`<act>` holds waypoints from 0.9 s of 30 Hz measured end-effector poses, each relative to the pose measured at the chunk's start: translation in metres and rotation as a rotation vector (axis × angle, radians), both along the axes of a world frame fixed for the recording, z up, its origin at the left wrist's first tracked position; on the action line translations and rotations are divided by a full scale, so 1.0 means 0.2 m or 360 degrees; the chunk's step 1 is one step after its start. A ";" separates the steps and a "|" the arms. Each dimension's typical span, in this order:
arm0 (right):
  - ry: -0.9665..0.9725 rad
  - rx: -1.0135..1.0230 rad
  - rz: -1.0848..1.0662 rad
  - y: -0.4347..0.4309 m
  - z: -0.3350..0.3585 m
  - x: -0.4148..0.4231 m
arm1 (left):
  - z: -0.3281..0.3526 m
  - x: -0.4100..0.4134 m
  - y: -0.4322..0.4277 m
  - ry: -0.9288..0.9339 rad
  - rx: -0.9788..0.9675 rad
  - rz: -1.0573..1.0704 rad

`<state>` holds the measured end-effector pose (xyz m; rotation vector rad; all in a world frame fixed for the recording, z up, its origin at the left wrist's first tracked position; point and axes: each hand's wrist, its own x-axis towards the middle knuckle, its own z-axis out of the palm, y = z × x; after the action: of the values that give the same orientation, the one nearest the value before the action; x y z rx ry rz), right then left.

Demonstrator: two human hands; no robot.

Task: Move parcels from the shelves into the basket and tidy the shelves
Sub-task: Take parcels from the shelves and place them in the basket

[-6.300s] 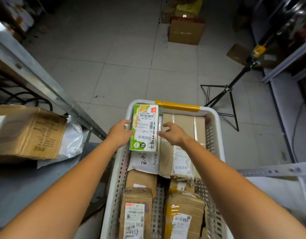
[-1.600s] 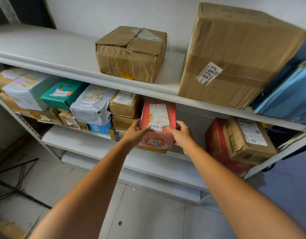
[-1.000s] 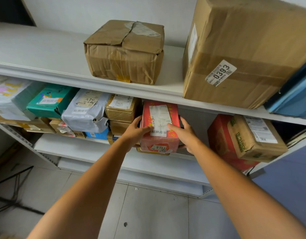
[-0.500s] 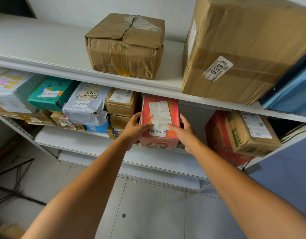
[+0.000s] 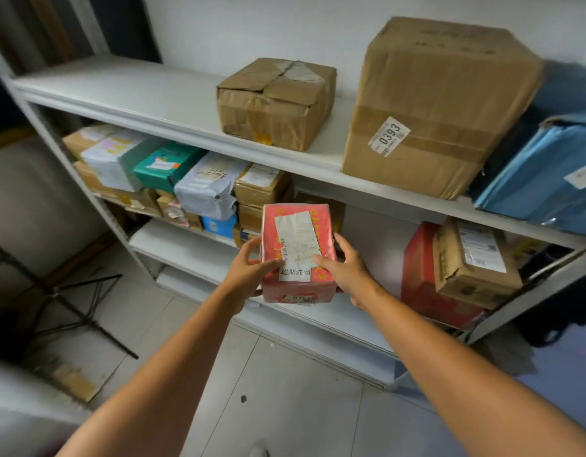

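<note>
Parcel wrapped in red (image 5: 298, 282), with a white shipping label on its upper face, sits in the air just in front of the middle shelf (image 5: 173, 247), gripped from both sides. The left hand (image 5: 247, 273) has its thumb across the top and its fingers curled under the left edge. The right hand (image 5: 346, 268) presses its thumb on the label, its fingers clamped round the right side.

Just behind and to the left stand stacked brown boxes (image 5: 262, 186), then a grey mailer bag (image 5: 206, 189) and a teal box (image 5: 168, 163). To the right on the same shelf, well apart, a red carton (image 5: 420, 275) stands beside a labelled brown box (image 5: 473, 262).

On the top shelf (image 5: 136, 94) rest a dented brown box (image 5: 275, 103), a tall carton (image 5: 440, 100) bearing a 0393 sticker, and blue packages (image 5: 549, 173) at the far right. A black tripod (image 5: 70, 291) stands on the tiled floor (image 5: 285, 390) to the left.
</note>
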<state>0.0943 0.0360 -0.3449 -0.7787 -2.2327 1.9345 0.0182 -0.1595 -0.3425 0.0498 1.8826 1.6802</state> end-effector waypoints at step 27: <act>0.0111 -0.0211 0.1359 -1.67 0.12 -0.56 | 0.17 0.23 -1.66 0.0143 -0.0152 0.1389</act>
<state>-0.0167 -0.2977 -0.3199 0.3284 -2.6553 2.3683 0.0632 -0.4915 -0.3078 -0.8592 2.2099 2.1308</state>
